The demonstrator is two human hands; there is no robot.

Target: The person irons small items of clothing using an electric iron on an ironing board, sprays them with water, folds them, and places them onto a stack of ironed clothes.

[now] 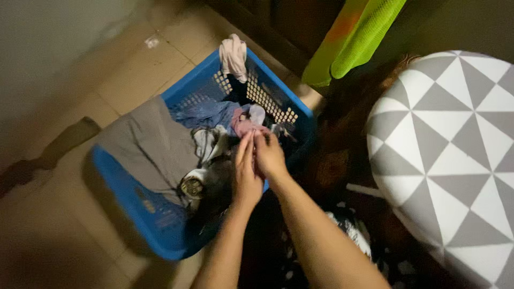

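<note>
Hands meet over a blue laundry basket (136, 206): left hand (246, 176) and right hand (269, 156) pressed together, pinching pink cloth (243, 124); patterned cushion (455, 155) right.

No packages, labels, signs, screens in view

Laundry basket on the floor — overhead layout.
The laundry basket (160, 225) sits on the tiled floor (134, 64), clothes heaped in it, a cloth (234, 56) over its far rim. Left hand (245, 174) and right hand (269, 155) meet above the heap — a patterned cushion (450, 155) lies right.
</note>
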